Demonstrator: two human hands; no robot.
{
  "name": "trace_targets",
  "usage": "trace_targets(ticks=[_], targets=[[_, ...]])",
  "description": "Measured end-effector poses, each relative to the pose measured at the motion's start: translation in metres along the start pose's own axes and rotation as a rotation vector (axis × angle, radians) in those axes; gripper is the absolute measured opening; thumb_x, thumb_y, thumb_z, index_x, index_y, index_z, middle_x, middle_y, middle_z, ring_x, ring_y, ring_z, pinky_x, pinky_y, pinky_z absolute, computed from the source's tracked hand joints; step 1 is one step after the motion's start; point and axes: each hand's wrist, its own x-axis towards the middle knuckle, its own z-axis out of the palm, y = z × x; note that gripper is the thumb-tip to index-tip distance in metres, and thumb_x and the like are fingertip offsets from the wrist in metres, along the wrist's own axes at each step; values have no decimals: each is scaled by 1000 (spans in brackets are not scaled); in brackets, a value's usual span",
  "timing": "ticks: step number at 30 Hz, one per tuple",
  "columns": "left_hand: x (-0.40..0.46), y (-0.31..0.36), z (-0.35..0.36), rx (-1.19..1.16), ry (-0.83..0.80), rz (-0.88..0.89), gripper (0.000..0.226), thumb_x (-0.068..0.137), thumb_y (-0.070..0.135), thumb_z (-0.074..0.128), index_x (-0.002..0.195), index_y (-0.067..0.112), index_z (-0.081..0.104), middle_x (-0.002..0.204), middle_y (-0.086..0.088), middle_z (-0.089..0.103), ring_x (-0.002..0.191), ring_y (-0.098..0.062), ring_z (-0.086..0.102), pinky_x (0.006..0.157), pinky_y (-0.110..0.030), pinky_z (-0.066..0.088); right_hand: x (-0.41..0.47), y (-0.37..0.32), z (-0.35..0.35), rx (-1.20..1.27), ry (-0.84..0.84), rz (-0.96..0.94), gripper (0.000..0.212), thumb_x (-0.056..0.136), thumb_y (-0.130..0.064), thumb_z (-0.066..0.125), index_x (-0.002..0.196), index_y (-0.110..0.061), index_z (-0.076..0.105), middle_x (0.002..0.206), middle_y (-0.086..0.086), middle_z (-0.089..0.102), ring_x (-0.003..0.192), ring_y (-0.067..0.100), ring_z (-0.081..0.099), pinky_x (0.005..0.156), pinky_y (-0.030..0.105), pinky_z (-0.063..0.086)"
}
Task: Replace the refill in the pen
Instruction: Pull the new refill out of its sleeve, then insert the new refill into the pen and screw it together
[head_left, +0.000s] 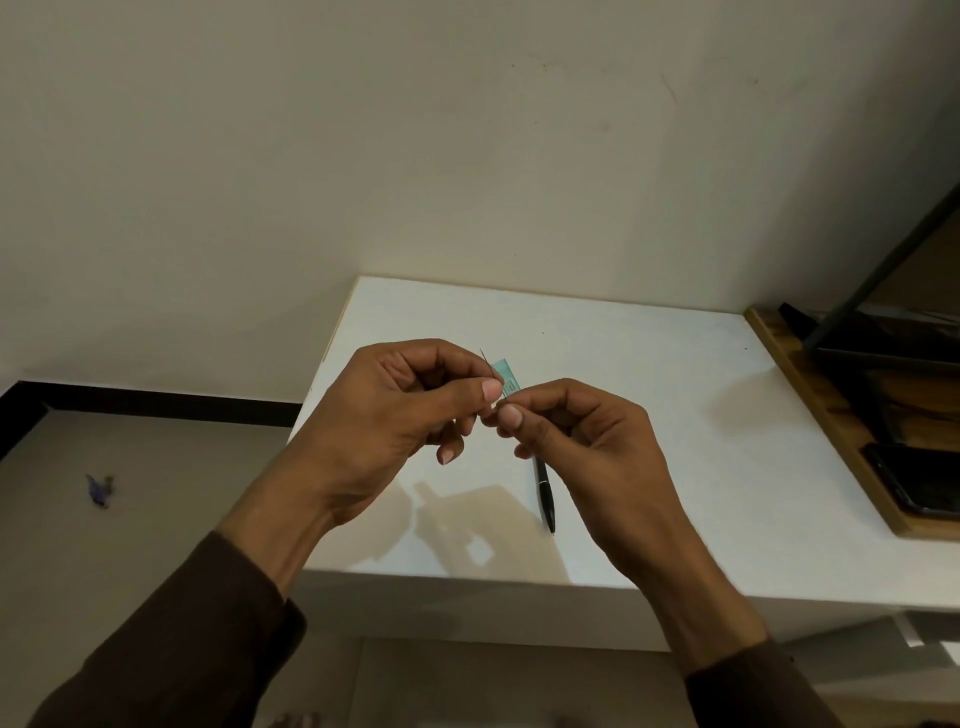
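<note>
A black pen (545, 493) lies on the white table (649, 415), its upper end hidden behind my right hand. Both hands are raised above the table and meet fingertip to fingertip. My left hand (405, 415) pinches a thin dark refill whose tip (484, 356) pokes up past my fingers. My right hand (582, 447) pinches the lower end of a small pale-green packet (506, 376) that sticks up between the two hands. The refill seems to lie along the packet; whether it is inside it I cannot tell.
A wooden board (831, 415) with a dark stand and a black phone (914, 483) sits on the table's right side. The wall rises just behind the table. The floor lies to the left, with a small purple scrap (100, 489) on it.
</note>
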Motion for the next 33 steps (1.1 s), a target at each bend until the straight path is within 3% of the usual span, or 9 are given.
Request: trace_targets(ticks=[5, 10, 16, 19, 23, 26, 29, 33], targets=[[3, -1, -9, 7, 106, -193, 11, 88, 2, 72, 77, 0, 74, 68, -9, 61, 58, -17, 50, 45, -26, 40, 2, -3, -13, -12, 104, 8, 23, 87, -38, 73, 105, -24, 78, 104, -4, 81, 102, 17, 74, 93, 49, 59], [4, -25, -11, 270, 155, -468, 13, 82, 1, 75, 69, -2, 75, 61, -10, 66, 52, -17, 50, 42, -24, 38, 2, -5, -21, 9, 160, -24, 16, 93, -27, 72, 105, -19, 78, 104, -1, 81, 103, 19, 74, 96, 54, 57], [3, -47, -6, 482, 255, -539, 17, 79, 6, 75, 72, -10, 73, 63, -17, 66, 47, -23, 51, 44, -23, 38, 1, -2, -18, -5, 150, -33, 12, 97, -14, 69, 105, -16, 77, 104, -1, 81, 103, 18, 74, 96, 53, 57], [3, -51, -4, 490, 265, -562, 17, 77, 1, 72, 74, -15, 72, 61, -19, 65, 34, -17, 48, 40, -20, 37, 2, -1, -18, -8, 142, -34, 12, 97, -12, 68, 105, -16, 77, 104, -1, 81, 103, 19, 74, 95, 51, 58], [3, -53, -9, 454, 276, -569, 19, 77, -1, 72, 80, -20, 70, 61, -21, 63, 37, -19, 46, 39, -21, 38, 2, 1, -18, -12, 131, -31, 15, 99, -7, 64, 105, -14, 76, 104, -1, 81, 100, 21, 74, 88, 43, 60], [4, -46, -15, 407, 260, -506, 12, 81, 1, 78, 85, -10, 76, 69, -19, 72, 39, -13, 54, 39, -23, 44, 1, 1, -17, -16, 118, -26, 17, 101, -3, 60, 104, -13, 73, 105, -1, 81, 95, 22, 75, 81, 36, 61], [7, -30, -17, 299, 288, -288, 19, 78, 5, 84, 95, 5, 77, 75, -14, 77, 53, -12, 64, 47, -27, 51, 1, 0, -15, 50, 102, 2, 13, 101, -2, 59, 105, -13, 63, 104, 1, 81, 90, 23, 76, 77, 31, 60], [9, -1, -4, 88, 332, -13, 26, 68, 12, 86, 90, 1, 76, 76, -16, 77, 56, -20, 67, 51, -29, 54, 0, -4, -10, 88, 78, 23, 25, 101, -4, 59, 122, -17, 59, 103, -2, 82, 90, 22, 76, 80, 33, 62]])
